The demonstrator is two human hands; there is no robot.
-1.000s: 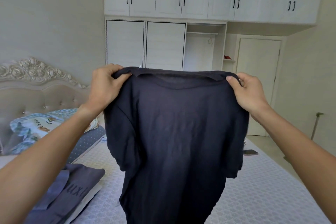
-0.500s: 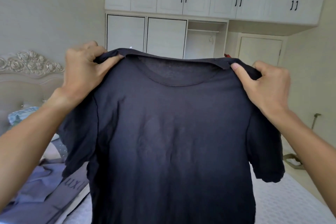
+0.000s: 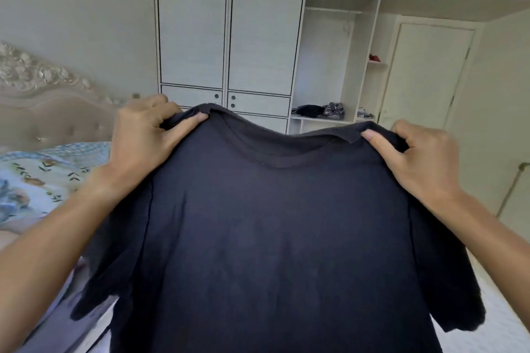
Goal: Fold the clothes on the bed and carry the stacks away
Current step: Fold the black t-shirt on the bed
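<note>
White wardrobe [image 3: 229, 37] fills the far wall beyond the bed [image 3: 502, 324]. Left hand [image 3: 143, 135] and right hand [image 3: 418, 160] hold a dark T-shirt [image 3: 272, 238] up by its shoulders, fingers clamped on the cloth. Uneven lowering could crease it, spoiling the fold.

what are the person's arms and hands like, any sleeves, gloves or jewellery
Both forearms are bare right to the frame edge, with no sleeve cuffs in view. The left hand and right hand wear no gloves, and no rings, watch or wristband show on the visible parts. The thumbnails are short and unpainted.
</note>
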